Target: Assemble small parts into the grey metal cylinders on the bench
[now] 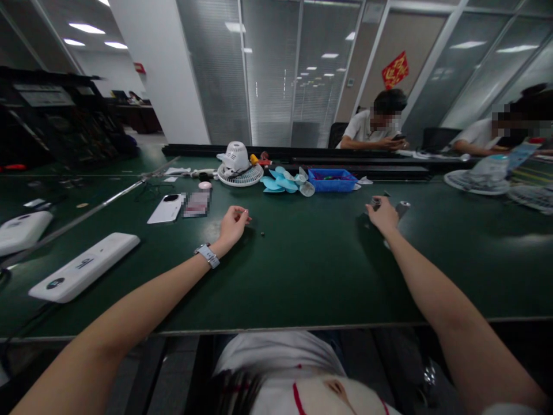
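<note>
My left hand [233, 226] rests over the green table with its fingertips pinched together; what they hold, if anything, is too small to make out. Just right of it lies a tiny dark piece [262, 234]. Farther right, my right hand [384, 215] is closed at a small dark metallic thing [377, 202], mostly covered by the fingers. A grey cylindrical part [404, 207] stands beside that hand, partly behind it.
Along the back are a white fan housing [235, 158], light-blue fan blades [283, 180] and a blue bin [332, 180]. Two phones, one a white phone [166, 208], lie left. A long white device [86, 266] is nearer. Two people sit opposite; one holds a phone.
</note>
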A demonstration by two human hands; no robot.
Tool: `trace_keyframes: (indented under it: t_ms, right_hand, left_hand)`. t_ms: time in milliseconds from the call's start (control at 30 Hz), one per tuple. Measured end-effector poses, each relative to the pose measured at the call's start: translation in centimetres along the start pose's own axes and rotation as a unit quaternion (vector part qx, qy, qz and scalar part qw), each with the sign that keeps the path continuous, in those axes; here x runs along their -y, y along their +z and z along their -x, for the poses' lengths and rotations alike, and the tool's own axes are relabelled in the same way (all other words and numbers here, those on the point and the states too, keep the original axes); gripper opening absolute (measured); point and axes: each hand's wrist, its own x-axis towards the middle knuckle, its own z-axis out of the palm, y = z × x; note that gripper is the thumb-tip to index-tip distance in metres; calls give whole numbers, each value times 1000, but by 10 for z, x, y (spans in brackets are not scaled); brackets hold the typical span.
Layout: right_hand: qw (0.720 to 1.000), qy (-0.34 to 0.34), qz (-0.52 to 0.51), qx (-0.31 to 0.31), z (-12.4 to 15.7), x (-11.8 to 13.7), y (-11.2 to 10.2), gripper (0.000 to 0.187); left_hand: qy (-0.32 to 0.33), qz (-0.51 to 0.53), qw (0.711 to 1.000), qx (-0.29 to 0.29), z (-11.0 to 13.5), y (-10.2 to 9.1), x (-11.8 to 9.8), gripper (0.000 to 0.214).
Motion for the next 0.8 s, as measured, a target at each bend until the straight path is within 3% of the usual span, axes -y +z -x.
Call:
trace_keyframes:
  t_ms: [67, 133, 233, 300, 367, 433, 500, 567, 700, 800]
  right_hand:
    - [1000, 12, 14, 5, 4, 2, -2, 50]
    - [999, -2, 36, -37, 13, 18, -5, 61]
    - [988, -121, 18, -99, 42, 67, -9, 66]
    - [966, -253, -49, -37, 74, 110, -7, 57]
    - [911, -379, -122, 104, 110, 152, 1, 51]
    - [860, -445, -148, 201, 143, 184, 11, 49]
    - [839, -462, -150, 248, 163, 203, 20, 42]
    - [841, -453, -148, 258, 171, 210, 27, 32]
    - [853, -431, -154, 250, 171, 211, 31, 23]
    - [845, -444, -162, 249, 169, 210, 27, 22]
  left_hand:
    - [-2, 3, 1000, 5, 2, 0, -2, 15]
    - [-7, 10, 1000, 6, 4, 1, -4, 16]
    - [-14, 12, 1000, 7, 6, 1, -6, 18]
    - [-18, 5, 1000, 9, 6, 2, -7, 17]
    - [-20, 1, 1000, 7, 6, 2, -7, 16]
    - [-17, 4, 1000, 3, 6, 2, -6, 16]
    - [-8, 7, 1000, 5, 6, 3, -4, 18]
    - [2, 5, 1000, 13, 6, 3, -1, 20]
    - [11, -2, 1000, 29, 6, 4, 2, 20]
    - [11, -7, 999, 29, 6, 4, 2, 21]
